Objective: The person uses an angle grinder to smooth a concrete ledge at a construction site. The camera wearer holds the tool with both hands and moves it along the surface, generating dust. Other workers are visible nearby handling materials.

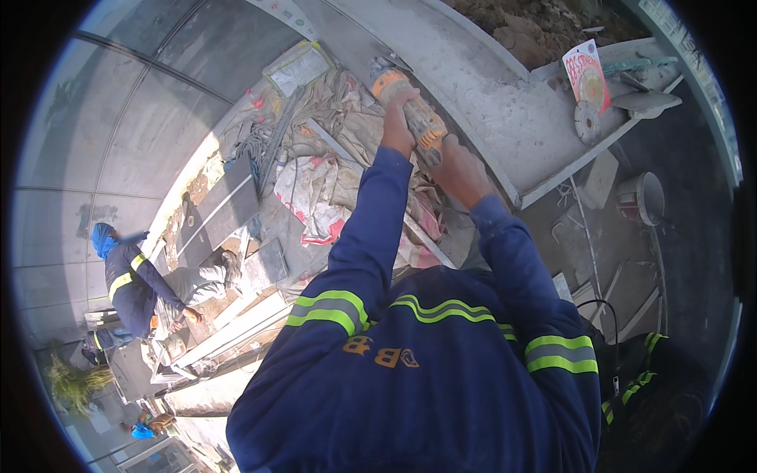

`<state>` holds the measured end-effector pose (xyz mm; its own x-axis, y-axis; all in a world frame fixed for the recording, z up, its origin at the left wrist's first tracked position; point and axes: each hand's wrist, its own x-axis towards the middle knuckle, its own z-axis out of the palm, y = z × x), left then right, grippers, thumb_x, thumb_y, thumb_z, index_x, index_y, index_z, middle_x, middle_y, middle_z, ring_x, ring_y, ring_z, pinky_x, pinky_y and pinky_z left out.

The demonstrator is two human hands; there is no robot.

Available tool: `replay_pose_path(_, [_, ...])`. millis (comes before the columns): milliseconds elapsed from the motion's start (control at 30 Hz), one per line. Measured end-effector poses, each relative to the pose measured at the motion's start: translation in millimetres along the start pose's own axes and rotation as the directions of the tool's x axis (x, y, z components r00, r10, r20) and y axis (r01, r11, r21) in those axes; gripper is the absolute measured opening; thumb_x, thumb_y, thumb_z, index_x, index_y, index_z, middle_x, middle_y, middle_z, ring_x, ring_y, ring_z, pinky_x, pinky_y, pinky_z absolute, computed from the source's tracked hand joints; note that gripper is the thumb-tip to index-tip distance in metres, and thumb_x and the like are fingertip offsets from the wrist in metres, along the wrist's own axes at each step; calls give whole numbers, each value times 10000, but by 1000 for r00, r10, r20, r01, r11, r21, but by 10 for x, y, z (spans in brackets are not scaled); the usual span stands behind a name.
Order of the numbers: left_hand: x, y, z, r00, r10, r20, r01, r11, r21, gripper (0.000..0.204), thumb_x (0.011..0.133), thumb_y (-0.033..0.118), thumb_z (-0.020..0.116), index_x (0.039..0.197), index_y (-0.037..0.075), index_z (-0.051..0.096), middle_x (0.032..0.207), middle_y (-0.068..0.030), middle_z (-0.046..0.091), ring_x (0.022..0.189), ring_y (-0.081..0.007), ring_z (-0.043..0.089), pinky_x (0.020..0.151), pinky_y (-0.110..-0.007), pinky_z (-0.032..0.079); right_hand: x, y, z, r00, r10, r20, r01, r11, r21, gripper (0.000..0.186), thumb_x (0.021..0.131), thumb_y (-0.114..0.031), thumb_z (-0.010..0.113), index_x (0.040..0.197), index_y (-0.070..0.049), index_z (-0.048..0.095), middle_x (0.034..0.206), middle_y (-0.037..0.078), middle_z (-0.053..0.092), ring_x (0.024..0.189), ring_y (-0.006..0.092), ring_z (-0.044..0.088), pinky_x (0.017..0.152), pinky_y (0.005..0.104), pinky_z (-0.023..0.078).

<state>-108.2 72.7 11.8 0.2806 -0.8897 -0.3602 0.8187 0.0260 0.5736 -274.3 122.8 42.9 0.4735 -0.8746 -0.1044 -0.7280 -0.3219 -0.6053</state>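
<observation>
An orange power tool (424, 120), which looks like an angle grinder, is in both my hands with its dark head pointing up and left. My left hand (398, 124) is closed round its body near the front. Further back, my right hand (464, 169) wraps round the rear end, its fingers partly hidden. The tool is over or against the inner edge of a grey concrete ledge (481, 87); I cannot tell whether it touches. Crumpled dusty sacks and sheeting (315, 185) lie to the left of my arms.
On the ledge at right are a round cutting disc (587, 122) and a red-and-white disc package (587, 75). A white bucket (648, 197) stands below. A co-worker (138, 276) in blue sits at left among boards (236, 327). Another person (146, 428) is farther off.
</observation>
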Motion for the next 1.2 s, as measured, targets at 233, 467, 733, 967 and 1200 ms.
replay_pose_path(233, [-118,-28,0,999,35,-14,-34,999,25,301,816,180,721,1054,54,588,878,-134,608,782,-328,655,687,-484,570,-170,-43,-45,1000,-10,-11,10,1000,8,410,799,-182,737,1052,34,497,933,296,699,899,485,688,777,545,542])
replay_pose_path(467, [-175,-57,-14,1000,-2,-30,3,999,36,280,825,178,717,1046,64,588,873,-146,636,790,-342,679,694,-500,580,-245,-55,-87,999,32,17,-32,999,-27,386,789,-161,735,1041,9,498,937,283,700,881,475,696,778,541,547])
replay_pose_path(733, [-76,-28,35,999,11,-30,-10,1000,21,298,817,167,723,1056,50,588,878,-132,595,780,-325,645,680,-487,565,-46,56,13,999,-29,-30,29,1000,-12,388,786,-156,725,1052,16,502,928,292,705,874,474,700,762,542,548])
replay_pose_path(967, [-211,-57,-10,1000,20,-8,-20,999,26,298,816,170,720,1055,51,588,877,-132,594,771,-321,645,675,-476,559,-268,-75,-113,1000,2,9,-2,1000,-10,407,787,-143,724,1078,29,498,922,292,708,865,473,702,761,544,549])
replay_pose_path(1200, [-156,-39,-12,1000,26,-10,-26,999,29,302,811,168,727,1054,53,589,857,-132,598,769,-325,650,670,-480,561,-200,-11,-48,1000,-29,-5,29,1000,-1,395,793,-148,729,1063,28,501,931,289,705,881,470,701,759,528,554])
